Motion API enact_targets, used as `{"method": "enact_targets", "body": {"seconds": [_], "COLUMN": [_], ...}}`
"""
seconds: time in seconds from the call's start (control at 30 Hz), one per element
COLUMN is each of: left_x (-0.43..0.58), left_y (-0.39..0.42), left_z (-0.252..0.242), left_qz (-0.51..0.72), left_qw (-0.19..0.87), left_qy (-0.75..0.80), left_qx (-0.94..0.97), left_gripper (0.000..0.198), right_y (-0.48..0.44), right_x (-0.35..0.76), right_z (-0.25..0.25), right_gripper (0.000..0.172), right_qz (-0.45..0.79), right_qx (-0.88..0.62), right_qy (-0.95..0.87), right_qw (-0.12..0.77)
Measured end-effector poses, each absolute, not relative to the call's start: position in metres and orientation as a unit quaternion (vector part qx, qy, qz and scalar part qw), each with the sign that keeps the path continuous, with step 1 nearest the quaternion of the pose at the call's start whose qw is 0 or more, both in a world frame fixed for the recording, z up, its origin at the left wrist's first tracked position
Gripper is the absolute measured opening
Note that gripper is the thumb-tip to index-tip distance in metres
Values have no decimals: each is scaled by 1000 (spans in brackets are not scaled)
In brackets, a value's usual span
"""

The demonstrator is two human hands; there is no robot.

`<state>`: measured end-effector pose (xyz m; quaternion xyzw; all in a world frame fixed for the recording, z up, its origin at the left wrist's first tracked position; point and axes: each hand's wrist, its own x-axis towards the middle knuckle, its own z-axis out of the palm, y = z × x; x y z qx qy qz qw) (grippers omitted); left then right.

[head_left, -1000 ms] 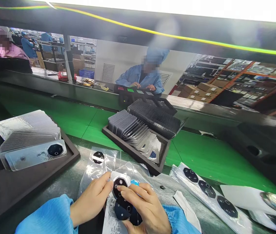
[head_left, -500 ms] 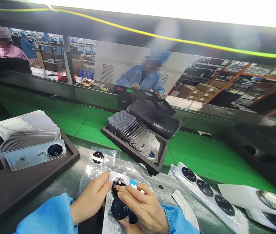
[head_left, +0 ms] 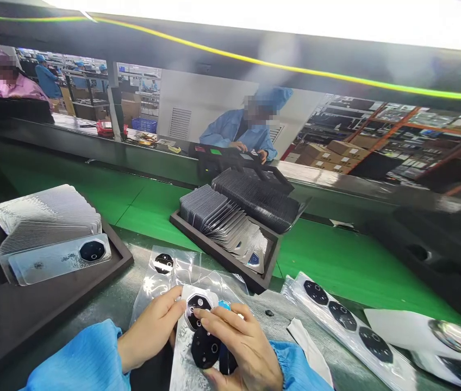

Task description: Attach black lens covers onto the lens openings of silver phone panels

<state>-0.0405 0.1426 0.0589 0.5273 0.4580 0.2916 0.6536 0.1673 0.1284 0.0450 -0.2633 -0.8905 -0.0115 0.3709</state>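
A silvery phone back panel (head_left: 181, 361) is upright in front of me. My left hand (head_left: 149, 331) grips its left edge, thumb near the top corner. At the panel's top is a dark octagonal camera area (head_left: 193, 310), touched by the fingertips of my right hand (head_left: 244, 347). Lower in that same hand is a loose black camera cover plate (head_left: 205, 348), held over the panel, its right part hidden by the fingers. A second dark piece (head_left: 225, 359) shows under those fingers. Behind my hands lies a clear plastic sheet (head_left: 210, 277) with another black camera plate (head_left: 163, 263).
Stacked phone panels (head_left: 51, 217) fill a dark tray (head_left: 112, 266) at left. Another tray (head_left: 265, 277) with panels stands on the green belt (head_left: 157, 206). Bagged camera plates (head_left: 350, 334) and a white strip (head_left: 306, 342) lie at right. A co-worker (head_left: 234, 130) sits opposite.
The loose black camera plate has shifted slightly right, with my right fingers, and more of the panel's camera area shows. The belt's seams have moved left. My left hand stays put.
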Motion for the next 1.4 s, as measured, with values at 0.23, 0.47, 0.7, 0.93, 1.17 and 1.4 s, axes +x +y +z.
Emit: {"method": "enact_targets", "body": {"seconds": [0.23, 0.47, 0.7, 0.93, 1.17, 1.4], "left_x": [-40, -42, -44, -40, -37, -39], "left_y": [144, 142, 142, 145, 145, 149], "left_z": [61, 57, 51, 56, 57, 63], "left_qz": [268, 265, 264, 261, 266, 264], "left_qw": [681, 655, 612, 656, 674, 708], "left_qy": [442, 465, 488, 461, 460, 466], "left_qx": [519, 533, 563, 537, 513, 460], "left_gripper": [33, 34, 38, 29, 31, 32], "right_y": [128, 130, 131, 129, 137, 136], "right_x": [169, 170, 171, 165, 167, 170], "right_z": [43, 48, 44, 42, 36, 34], "right_gripper": [64, 68, 68, 45, 47, 41], "right_qz": [-3, -41, -44, 173, 390, 385], "right_qx": [-268, -238, -223, -341, -358, -413], "right_qy": [-891, -907, -910, -833, -663, -613], "right_qw": [366, 344, 346, 399, 529, 553]}}
